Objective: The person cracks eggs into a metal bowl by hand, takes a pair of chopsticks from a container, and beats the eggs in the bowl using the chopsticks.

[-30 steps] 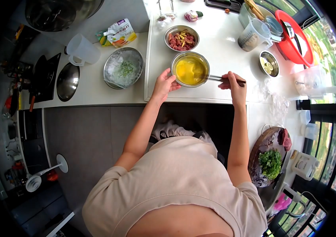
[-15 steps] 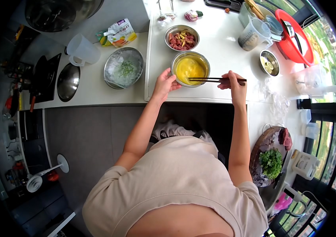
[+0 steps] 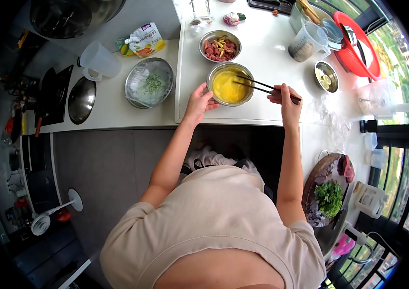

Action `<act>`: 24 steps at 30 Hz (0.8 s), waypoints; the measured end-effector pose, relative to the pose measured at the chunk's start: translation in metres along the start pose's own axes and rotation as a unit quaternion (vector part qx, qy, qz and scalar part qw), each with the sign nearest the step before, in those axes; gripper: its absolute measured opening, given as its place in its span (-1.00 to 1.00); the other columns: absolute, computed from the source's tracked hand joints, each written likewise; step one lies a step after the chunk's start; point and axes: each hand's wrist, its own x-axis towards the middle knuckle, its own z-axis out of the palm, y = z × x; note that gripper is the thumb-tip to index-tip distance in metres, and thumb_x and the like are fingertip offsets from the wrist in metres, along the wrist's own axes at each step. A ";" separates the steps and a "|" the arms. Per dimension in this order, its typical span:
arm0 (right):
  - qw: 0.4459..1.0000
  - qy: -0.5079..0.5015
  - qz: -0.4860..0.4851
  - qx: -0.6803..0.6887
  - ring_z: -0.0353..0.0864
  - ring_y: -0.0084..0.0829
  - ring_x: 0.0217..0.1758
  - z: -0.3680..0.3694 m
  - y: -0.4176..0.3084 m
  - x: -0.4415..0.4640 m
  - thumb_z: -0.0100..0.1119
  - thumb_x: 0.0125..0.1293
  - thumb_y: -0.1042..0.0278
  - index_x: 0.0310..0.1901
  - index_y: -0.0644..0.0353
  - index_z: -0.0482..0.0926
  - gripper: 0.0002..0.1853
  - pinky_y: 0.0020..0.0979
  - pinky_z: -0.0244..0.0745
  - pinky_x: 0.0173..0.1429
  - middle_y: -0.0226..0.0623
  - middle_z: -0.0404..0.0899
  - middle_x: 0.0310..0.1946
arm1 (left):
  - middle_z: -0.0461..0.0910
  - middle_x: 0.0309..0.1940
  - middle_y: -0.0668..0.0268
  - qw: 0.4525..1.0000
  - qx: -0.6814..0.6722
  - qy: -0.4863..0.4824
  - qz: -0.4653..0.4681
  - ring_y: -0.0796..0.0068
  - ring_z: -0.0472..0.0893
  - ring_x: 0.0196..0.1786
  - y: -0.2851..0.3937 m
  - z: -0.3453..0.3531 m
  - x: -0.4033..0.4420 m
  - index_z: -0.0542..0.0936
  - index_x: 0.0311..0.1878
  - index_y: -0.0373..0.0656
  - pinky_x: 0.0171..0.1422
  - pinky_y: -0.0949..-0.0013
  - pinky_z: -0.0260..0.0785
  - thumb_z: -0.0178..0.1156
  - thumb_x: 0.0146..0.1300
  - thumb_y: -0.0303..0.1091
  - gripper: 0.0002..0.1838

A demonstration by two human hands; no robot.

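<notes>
A metal bowl (image 3: 250, 94) of yellow beaten egg (image 3: 227, 89) stands on the white counter in front of me. My left hand (image 3: 199, 102) grips its left rim, thumb on the near side. In my right hand (image 3: 287, 100) is a pair of dark chopsticks (image 3: 261, 86), held near the thick ends. Their tips dip into the egg, slightly apart and slanting to the upper left. Just behind stands a second metal bowl (image 3: 205, 34) with cut raw meat and yellowish strips (image 3: 221, 49).
Left lie a plastic-covered bowl (image 3: 128, 91) with chopped greens, a jug (image 3: 99, 60) and a lid (image 3: 82, 100). Right are a measuring jug (image 3: 308, 42), a small metal bowl (image 3: 318, 83), a red basket (image 3: 377, 58) and a round chopping board (image 3: 313, 185) with greens (image 3: 329, 198).
The chopstick tips have swung from the near side of the egg towards its far right, so the chopsticks slant more. My left hand stays on the bowl.
</notes>
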 end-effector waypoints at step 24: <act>1.000 0.017 -0.003 0.013 0.65 -0.41 -0.58 0.002 -0.014 -0.001 0.02 0.39 0.27 -0.30 0.45 0.61 -0.65 -0.51 0.54 -0.43 -0.16 0.62 -0.56 | 0.60 -0.14 0.25 1.000 0.013 -0.011 0.001 0.47 0.66 -0.24 0.000 -0.001 -0.002 0.30 0.28 -0.18 -0.14 0.37 0.59 -0.02 0.41 -0.41 -0.60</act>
